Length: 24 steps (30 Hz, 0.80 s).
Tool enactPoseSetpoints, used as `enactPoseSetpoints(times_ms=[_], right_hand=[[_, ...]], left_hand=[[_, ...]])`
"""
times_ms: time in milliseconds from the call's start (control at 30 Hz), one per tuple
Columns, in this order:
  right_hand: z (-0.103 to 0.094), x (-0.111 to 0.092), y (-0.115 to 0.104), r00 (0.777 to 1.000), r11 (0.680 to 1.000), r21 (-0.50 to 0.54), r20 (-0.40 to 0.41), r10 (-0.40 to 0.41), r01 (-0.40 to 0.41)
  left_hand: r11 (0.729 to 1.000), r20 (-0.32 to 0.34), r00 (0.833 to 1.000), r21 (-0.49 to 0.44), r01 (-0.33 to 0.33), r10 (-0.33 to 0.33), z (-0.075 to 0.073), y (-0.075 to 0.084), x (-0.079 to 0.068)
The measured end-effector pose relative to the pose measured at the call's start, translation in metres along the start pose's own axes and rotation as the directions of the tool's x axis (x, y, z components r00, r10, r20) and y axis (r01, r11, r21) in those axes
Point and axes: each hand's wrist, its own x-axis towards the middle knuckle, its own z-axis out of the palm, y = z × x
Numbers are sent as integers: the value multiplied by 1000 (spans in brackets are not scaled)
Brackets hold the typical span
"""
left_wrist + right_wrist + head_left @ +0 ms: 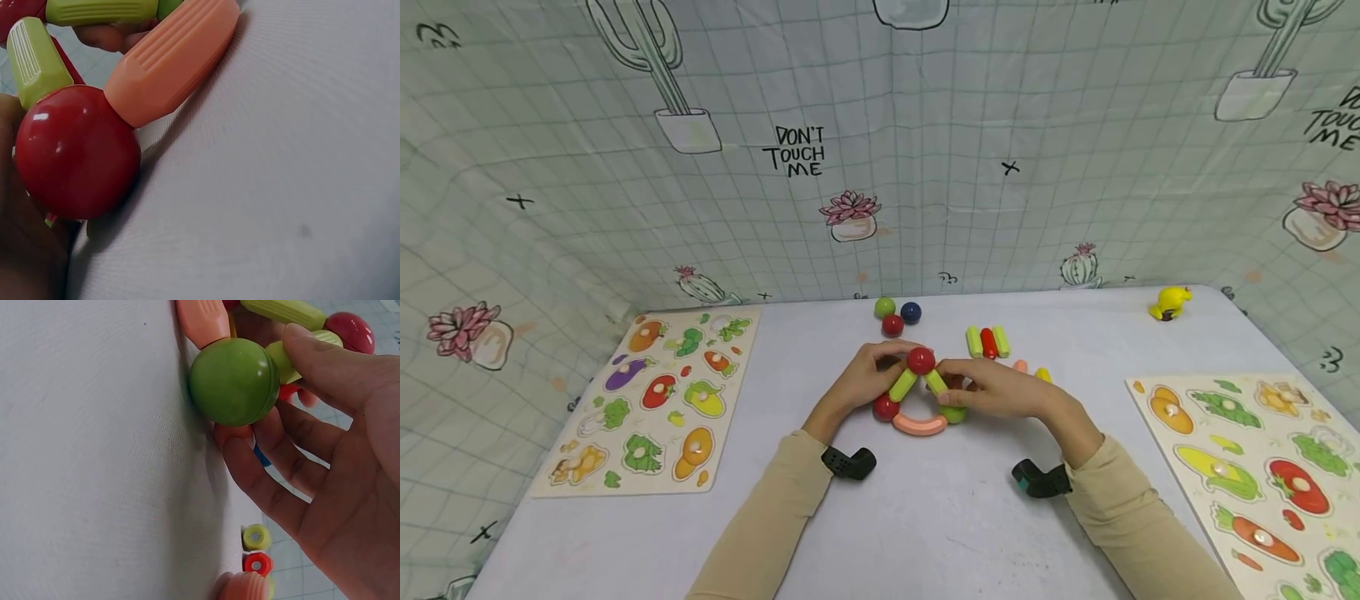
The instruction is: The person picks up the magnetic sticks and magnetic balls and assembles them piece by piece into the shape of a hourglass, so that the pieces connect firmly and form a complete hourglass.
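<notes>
A triangular frame of magnetic rods and balls stands on the table. A red ball (921, 361) tops it, with light-green rods (902, 385) sloping down to a red ball (78, 153) and a green ball (234, 381). A curved orange rod (920, 426) joins those two along the front. My left hand (872, 377) holds the frame's left side, fingers curled behind it and partly hidden. On the right, my right hand (1000, 387) pinches the right light-green rod (284, 361) by the thumb, its other fingers behind the green ball.
Behind the frame lie a green ball (884, 307), a red ball (892, 325) and a blue ball (911, 312). Loose rods (988, 342) sit behind my right hand. Vegetable puzzle boards (730, 400) flank both sides; a yellow toy (1169, 303) stands far right.
</notes>
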Motion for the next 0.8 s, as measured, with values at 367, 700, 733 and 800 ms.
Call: enactPoseSetpoints(times_ms=[367, 700, 733, 800], right_hand=[[-3, -3, -2, 999, 999, 0, 3, 41, -41], [-24, -14, 12, 994, 996, 36, -64, 86, -83], [-26, -15, 14, 992, 996, 24, -92, 90, -89], [-30, -17, 18, 984, 996, -3, -151, 92, -94]], left_hand=[[999, -34, 999, -26, -18, 17, 1, 0, 1], [997, -80, 997, -69, 15, -21, -1, 9, -1], [997, -91, 996, -75, 18, -25, -1, 10, -1], [996, -109, 993, -90, 24, -34, -1, 12, -3]])
